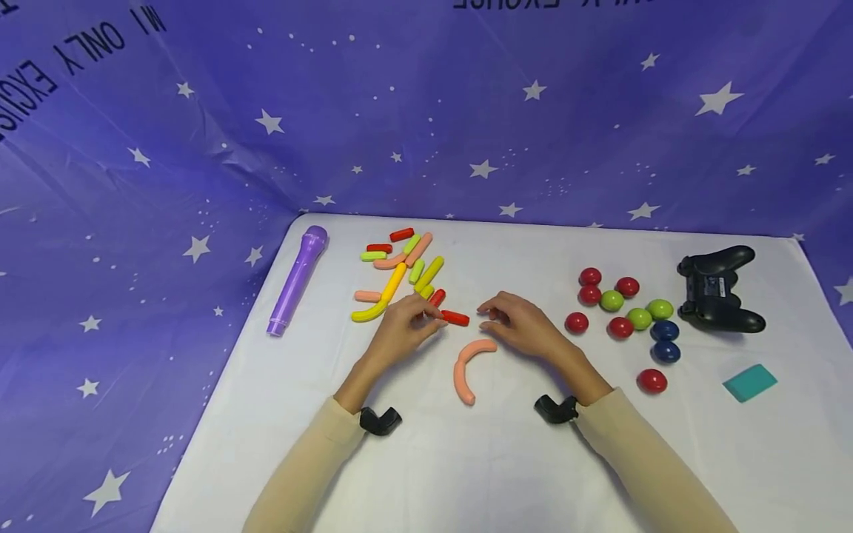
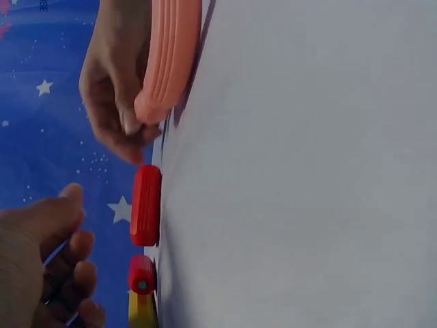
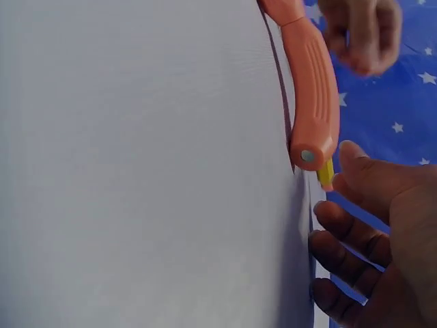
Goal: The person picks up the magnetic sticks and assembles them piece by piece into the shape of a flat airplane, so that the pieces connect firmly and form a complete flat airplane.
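My left hand [image 1: 403, 329] hovers with loosely bent fingers beside a short red rod [image 1: 455, 318]. In the left wrist view, a gap shows between its thumb and fingers, with nothing held. A second red rod [image 1: 437, 297] lies just behind, close to the fingertips. My right hand [image 1: 523, 324] is across from the left, fingers relaxed and apart, also holding nothing. Between the hands and nearer me lies a salmon-coloured arc [image 1: 460, 370] made of two curved rods joined end to end. A pale round spot marks one end of this arc [image 3: 314, 102] in the right wrist view.
Back left are several red, green, salmon and yellow rods, including a joined yellow piece [image 1: 393, 285], near a purple toy microphone [image 1: 298, 281]. At right lie several red, green and blue egg-shaped pieces [image 1: 621, 328], a black game controller [image 1: 713, 289] and a teal block [image 1: 750, 383].
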`<state>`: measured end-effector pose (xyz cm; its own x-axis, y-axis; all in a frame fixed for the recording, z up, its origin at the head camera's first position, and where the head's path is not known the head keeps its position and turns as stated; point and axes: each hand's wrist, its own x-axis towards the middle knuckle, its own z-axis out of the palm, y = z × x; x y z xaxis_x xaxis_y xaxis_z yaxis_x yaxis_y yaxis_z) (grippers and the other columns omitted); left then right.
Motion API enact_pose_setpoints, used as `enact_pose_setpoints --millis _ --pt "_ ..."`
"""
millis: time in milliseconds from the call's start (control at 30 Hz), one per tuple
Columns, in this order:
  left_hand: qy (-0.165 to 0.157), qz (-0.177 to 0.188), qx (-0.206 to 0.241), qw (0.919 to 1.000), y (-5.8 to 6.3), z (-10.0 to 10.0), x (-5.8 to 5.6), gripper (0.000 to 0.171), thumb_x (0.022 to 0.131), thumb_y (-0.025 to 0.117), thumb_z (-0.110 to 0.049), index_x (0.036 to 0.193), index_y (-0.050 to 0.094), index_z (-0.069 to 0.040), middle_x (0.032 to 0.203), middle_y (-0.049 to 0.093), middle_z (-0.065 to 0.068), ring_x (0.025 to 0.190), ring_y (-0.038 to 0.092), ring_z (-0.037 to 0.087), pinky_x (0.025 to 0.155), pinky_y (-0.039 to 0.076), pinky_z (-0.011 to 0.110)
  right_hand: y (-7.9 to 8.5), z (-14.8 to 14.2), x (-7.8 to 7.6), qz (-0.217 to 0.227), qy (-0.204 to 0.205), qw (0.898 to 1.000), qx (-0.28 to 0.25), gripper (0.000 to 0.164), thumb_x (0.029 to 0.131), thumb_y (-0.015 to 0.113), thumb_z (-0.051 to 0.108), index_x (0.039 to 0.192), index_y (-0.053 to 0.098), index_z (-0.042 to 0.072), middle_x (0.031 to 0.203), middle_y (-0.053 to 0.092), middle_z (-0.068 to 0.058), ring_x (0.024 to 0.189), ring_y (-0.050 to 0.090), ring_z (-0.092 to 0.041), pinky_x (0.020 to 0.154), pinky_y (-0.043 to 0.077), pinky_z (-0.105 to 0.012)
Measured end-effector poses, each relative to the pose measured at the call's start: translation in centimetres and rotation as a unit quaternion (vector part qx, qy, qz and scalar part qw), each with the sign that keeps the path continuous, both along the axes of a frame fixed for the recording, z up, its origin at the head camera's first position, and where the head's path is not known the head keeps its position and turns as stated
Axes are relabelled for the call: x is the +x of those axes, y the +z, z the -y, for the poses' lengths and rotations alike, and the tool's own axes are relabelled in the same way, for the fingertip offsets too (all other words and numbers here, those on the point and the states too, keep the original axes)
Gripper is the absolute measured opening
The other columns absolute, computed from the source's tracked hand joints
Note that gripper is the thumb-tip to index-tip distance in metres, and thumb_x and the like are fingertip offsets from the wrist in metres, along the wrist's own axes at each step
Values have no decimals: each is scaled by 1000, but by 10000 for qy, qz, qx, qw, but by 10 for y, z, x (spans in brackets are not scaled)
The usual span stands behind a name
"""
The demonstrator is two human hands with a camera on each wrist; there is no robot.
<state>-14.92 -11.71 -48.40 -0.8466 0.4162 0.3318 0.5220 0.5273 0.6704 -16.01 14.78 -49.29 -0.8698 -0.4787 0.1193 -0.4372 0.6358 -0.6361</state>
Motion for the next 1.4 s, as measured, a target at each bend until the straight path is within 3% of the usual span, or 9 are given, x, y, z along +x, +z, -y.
enact_pose_setpoints --millis 100,167,267,367,533,733,1000,1233,1400 --pt "-390 -93 183 9990 0 -2 19 11 84 78 -17 92 73 -11 80 63 -1 67 53 12 60 47 23 4 11 -7 -29 72 9999 102 24 87 75 24 109 70 15 88 59 5 77 52 -11 69 45 -28" --pt "-742 -9 138 9971 -1 -7 30 14 86 76 -18 97 73 -11 86 64 2 68 55 11 61 47 23 6 18 -11 -49 165 9997 187 24 87 76 26 107 70 15 88 60 4 76 51 -11 68 44 -28" --pt "-1130 167 -183 9933 -6 -15 43 23 88 74 -23 109 74 -12 104 62 4 79 59 12 69 50 24 8 28 -17 -18 298 9987 406 25 86 76 31 105 71 15 89 60 3 74 51 -11 66 43 -28" --pt "-1257 235 -512 9905 -11 -20 52 29 89 73 -26 116 73 -15 116 58 3 93 60 13 81 51 27 8 33 -19 140 291 9979 553 23 87 75 30 102 72 14 90 61 2 73 51 -11 66 43 -27" --pt "-1125 154 -481 9924 -16 -14 58 30 88 74 -26 116 72 -15 114 59 1 99 59 12 86 51 27 9 22 -14 309 -20 9987 397 18 87 75 21 101 72 10 90 62 0 73 53 -13 67 45 -28" --pt "-753 141 -184 9969 -21 4 61 30 84 78 -25 112 73 -14 110 60 1 98 60 11 83 51 27 7 -9 7 169 -316 9987 366 19 85 77 19 102 72 11 87 61 1 73 52 -13 65 45 -27" --pt "-769 122 -24 9970 -22 13 60 33 85 77 -26 114 73 -13 111 61 2 96 59 12 78 50 24 2 -14 31 59 14 10000 50 17 84 78 19 99 72 15 83 58 6 71 49 -9 62 43 -23" --pt "-733 134 -28 9972 -24 13 61 33 85 77 -27 115 73 -13 111 60 3 92 58 13 74 48 23 4 -5 34 76 140 9998 153 19 83 79 23 98 71 14 81 58 8 71 49 -8 62 44 -23" --pt "-768 106 -107 9969 -24 16 64 36 83 78 -27 117 72 -14 114 60 4 99 59 14 80 50 26 11 -1 19 48 248 9993 261 23 87 75 26 106 70 14 88 60 6 79 54 -11 71 49 -27"
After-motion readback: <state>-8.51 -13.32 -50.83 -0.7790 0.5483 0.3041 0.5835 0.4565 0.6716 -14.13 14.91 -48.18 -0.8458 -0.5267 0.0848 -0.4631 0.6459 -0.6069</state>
